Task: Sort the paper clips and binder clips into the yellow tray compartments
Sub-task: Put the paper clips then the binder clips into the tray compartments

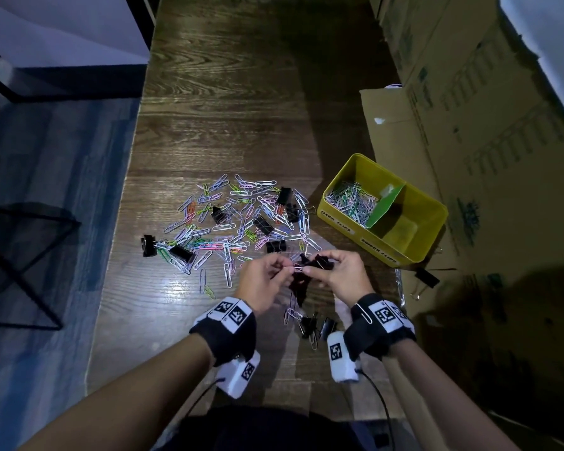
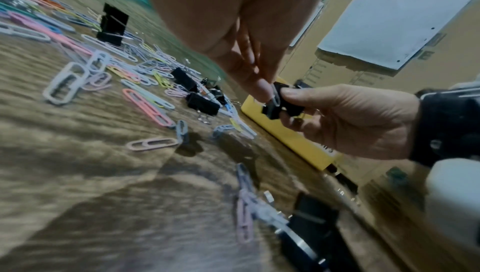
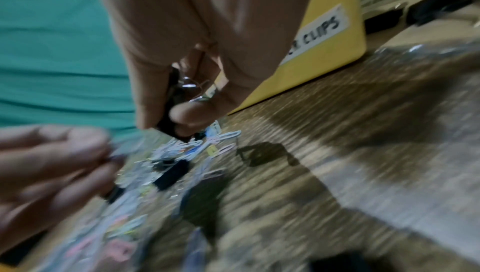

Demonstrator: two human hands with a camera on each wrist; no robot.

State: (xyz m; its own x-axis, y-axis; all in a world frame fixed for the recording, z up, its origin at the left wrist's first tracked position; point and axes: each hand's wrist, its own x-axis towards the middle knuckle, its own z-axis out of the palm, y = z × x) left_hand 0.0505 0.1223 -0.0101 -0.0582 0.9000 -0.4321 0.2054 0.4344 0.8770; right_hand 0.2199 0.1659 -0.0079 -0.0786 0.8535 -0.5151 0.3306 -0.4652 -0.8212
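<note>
- wooden table (image 1: 228, 102) carries everything; yellow tray (image 1: 430, 229) sits at its right side against cardboard boxes (image 1: 489, 131); tray split by a green divider (image 1: 386, 206)
- far compartment already has a heap of paper clips (image 1: 352, 200); near compartment, the one labelled for binder clips, looks bare
- loose pile of paper clips and binder clips (image 1: 238, 219) spread mid-table, left of the tray; a few more lie near the wrists
- step in hand, as I read it: pulling a paper clip free of a bunch of black binder clips (image 2: 281, 103); best to keep the bunch steady and slide the wire out sideways; don't yank, or others drop
- right hand (image 1: 337, 271) raised above the table, fingers curled round the black bunch, thumb on top
- left hand (image 1: 267, 276) opposite, fingertips pinching a pale paper clip (image 2: 275, 96) at the bunch; both wrists wear tagged bands
</note>
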